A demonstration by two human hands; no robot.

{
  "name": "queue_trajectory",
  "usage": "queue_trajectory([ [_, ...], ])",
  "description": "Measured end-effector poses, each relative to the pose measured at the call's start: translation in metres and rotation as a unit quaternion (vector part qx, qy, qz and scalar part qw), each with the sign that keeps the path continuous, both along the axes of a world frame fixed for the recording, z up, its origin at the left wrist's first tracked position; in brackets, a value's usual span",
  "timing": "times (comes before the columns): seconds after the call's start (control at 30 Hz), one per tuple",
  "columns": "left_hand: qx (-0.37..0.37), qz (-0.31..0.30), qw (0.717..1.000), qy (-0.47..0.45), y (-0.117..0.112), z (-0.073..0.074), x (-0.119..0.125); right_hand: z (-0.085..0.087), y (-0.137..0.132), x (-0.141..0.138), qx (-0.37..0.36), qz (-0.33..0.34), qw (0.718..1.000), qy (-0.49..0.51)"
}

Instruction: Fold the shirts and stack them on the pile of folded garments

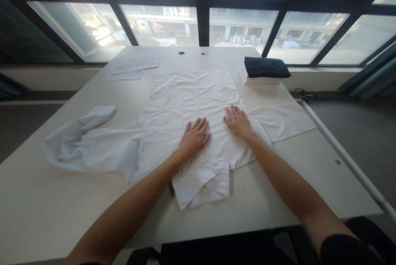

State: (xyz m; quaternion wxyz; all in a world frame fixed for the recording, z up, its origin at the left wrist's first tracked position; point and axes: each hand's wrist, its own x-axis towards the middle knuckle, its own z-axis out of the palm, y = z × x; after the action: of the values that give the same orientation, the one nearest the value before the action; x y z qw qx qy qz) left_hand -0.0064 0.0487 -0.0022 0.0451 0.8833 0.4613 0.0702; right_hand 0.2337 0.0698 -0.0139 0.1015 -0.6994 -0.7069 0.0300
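Observation:
A white long-sleeved shirt point(173, 96) lies spread on the table, its collar point(201, 182) towards me and its hem at the far side. My left hand point(194, 139) rests flat on the middle of the shirt, close to the button line, fingers apart. Further right, my right hand point(237, 121) presses flat on the body near the right sleeve point(284, 121), its fingers also stretched out. The left sleeve point(89, 145) is crumpled and bent back on itself. Creases run across the shirt's body. Neither hand grips anything.
The white table point(40, 207) reaches to the windows. At the back right, dark folded cloth point(266, 67) sits on a white stack point(262, 80). Paper sheets point(133, 65) lie at the back left. A white pole point(343, 155) runs along the right edge. A black chair point(216, 248) is below.

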Motion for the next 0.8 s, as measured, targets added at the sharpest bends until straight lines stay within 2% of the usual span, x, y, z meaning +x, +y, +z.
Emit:
queue_trajectory([
  [0.4, 0.004, -0.002, 1.0, 0.005, 0.0, 0.001, 0.0, 0.002, -0.007, -0.003, 0.036, -0.006, 0.999, -0.008],
  [0.5, 0.005, 0.0, 1.0, 0.009, -0.001, 0.002, 0.0, 0.006, -0.016, -0.012, 0.056, 0.042, 0.998, -0.004],
  [0.6, 0.01, 0.0, 1.0, 0.01, -0.001, 0.002, 0.0, 0.008, -0.025, -0.029, 0.061, 0.134, 0.989, 0.031],
  [0.7, 0.018, 0.0, 1.0, 0.007, -0.001, 0.001, 0.0, 0.007, -0.028, -0.041, 0.03, 0.215, 0.975, 0.055],
  [0.8, 0.023, 0.002, 1.0, 0.005, -0.001, -0.001, 0.0, 0.004, -0.027, -0.043, -0.003, 0.236, 0.97, 0.057],
])
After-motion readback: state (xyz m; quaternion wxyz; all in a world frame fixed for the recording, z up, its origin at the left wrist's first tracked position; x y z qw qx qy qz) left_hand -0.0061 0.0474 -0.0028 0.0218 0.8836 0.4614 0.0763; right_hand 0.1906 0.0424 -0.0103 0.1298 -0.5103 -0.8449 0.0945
